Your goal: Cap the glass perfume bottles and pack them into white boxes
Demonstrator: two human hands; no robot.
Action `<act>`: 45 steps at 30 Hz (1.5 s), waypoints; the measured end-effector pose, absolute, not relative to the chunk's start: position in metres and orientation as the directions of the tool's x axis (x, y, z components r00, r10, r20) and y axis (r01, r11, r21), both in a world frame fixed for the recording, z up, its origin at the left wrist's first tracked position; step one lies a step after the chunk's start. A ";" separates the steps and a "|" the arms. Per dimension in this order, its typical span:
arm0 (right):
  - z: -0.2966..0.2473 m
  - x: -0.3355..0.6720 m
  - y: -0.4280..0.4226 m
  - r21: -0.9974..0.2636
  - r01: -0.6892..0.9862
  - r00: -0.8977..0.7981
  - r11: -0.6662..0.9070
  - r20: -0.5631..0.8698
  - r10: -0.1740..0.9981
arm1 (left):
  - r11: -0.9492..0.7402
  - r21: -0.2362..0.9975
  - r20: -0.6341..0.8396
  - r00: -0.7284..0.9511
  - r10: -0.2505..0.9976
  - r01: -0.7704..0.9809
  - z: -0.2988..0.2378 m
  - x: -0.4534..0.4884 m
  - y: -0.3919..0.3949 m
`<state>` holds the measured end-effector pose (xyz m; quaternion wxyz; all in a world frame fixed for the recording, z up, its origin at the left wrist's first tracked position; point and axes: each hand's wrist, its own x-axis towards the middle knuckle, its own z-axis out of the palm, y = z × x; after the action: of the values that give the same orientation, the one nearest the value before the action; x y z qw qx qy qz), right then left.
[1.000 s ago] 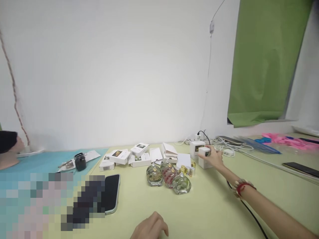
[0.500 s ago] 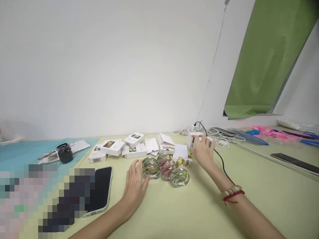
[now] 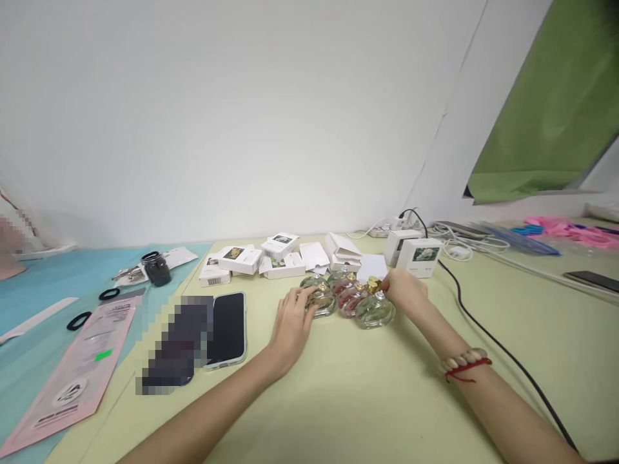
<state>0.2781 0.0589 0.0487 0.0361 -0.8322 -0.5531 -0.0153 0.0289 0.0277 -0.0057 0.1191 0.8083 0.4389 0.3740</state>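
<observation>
Oval glass perfume bottles stand in a tight group at mid-table, among them a yellowish one (image 3: 323, 303), a pinkish one (image 3: 349, 301) and a green-tinted one (image 3: 376, 312). My left hand (image 3: 293, 322) rests against the left side of the yellowish bottle, fingers stretched and thumb apart. Just behind the green-tinted bottle are several gold caps (image 3: 373, 284). Beside these caps is my right hand (image 3: 406, 293), its fingers curled inward and the tips mostly hidden. A white box with a flower picture (image 3: 420, 259) stands upright behind my right hand.
Flat white boxes (image 3: 240, 259) and opened cartons (image 3: 343, 251) lie along the wall. Left of my arm is a phone (image 3: 227, 328), with a dark jar (image 3: 156, 268) farther back. A black cable (image 3: 488, 332) runs along the right, near white cords (image 3: 478, 243).
My right hand has let go of the white box and come down to the gold caps. My left hand has stayed by the yellowish bottle. The view has shifted.
</observation>
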 end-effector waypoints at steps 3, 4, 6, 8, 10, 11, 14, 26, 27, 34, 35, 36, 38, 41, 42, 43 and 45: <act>0.048 0.279 0.057 -0.040 0.923 0.384 -0.382 0.080 0.920 | -0.618 0.571 0.497 0.371 0.784 0.541 -0.007 0.026 0.028; 0.050 0.279 0.056 -0.047 0.922 0.386 -0.383 0.104 0.917 | -0.620 0.584 0.495 0.376 0.784 0.524 -0.008 0.025 0.027; 0.055 0.277 0.052 -0.097 0.928 0.373 -0.360 0.226 0.900 | -0.621 0.591 0.491 0.381 0.784 0.515 -0.008 0.021 0.023; 0.064 0.269 0.048 -0.214 0.953 0.289 -0.213 0.440 0.850 | -0.624 0.558 0.483 0.397 0.780 0.546 -0.008 0.016 0.017; 0.073 0.254 0.043 -0.344 0.931 0.132 0.122 0.630 0.765 | -0.637 0.485 0.467 0.439 0.768 0.599 -0.006 0.011 0.010; 0.076 0.244 0.040 -0.403 0.856 0.041 0.324 0.677 0.734 | -0.649 0.446 0.457 0.467 0.757 0.616 -0.005 0.008 0.007; 0.076 0.216 0.031 -0.608 0.513 -0.220 0.606 0.589 0.777 | -0.698 0.383 0.453 0.536 0.713 0.605 -0.001 0.002 0.002; 0.045 0.203 0.030 -0.852 0.211 -0.412 0.478 0.366 0.834 | -0.717 0.333 0.436 0.574 0.693 0.612 -0.005 0.000 0.007; 0.045 0.203 0.029 -0.849 0.224 -0.415 0.479 0.362 0.835 | -0.719 0.330 0.438 0.575 0.691 0.612 -0.005 0.000 0.007; 0.039 0.200 0.027 -0.833 0.248 -0.360 0.494 0.394 0.846 | -0.729 0.324 0.448 0.581 0.680 0.603 -0.005 0.000 0.008; 0.038 0.199 0.027 -0.843 0.239 -0.347 0.481 0.388 0.853 | -0.728 0.329 0.453 0.576 0.680 0.601 -0.005 0.000 0.008; 0.036 0.197 0.027 -0.851 0.233 -0.335 0.471 0.385 0.860 | -0.727 0.335 0.456 0.572 0.682 0.599 -0.006 0.000 0.008; 0.034 0.195 0.027 -0.858 0.226 -0.311 0.462 0.386 0.869 | -0.724 0.348 0.459 0.565 0.685 0.595 -0.006 0.000 0.008; 0.032 0.193 0.026 -0.861 0.223 -0.285 0.458 0.391 0.875 | -0.721 0.357 0.459 0.561 0.689 0.594 -0.006 0.000 0.008; 0.032 0.192 0.026 -0.861 0.227 -0.282 0.455 0.389 0.877 | -0.721 0.357 0.461 0.560 0.688 0.594 -0.007 0.000 0.008; 0.032 0.192 0.026 -0.861 0.233 -0.284 0.452 0.385 0.878 | -0.722 0.356 0.461 0.560 0.688 0.594 -0.007 0.000 0.008; 0.033 0.191 0.025 -0.854 0.251 -0.289 0.455 0.383 0.877 | -0.719 0.350 0.455 0.562 0.691 0.601 -0.007 0.000 0.008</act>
<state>0.1914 0.0248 0.0327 0.4511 -0.3897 -0.7239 0.3473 -0.0004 0.0080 -0.0073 0.0777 0.8803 0.3668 0.2907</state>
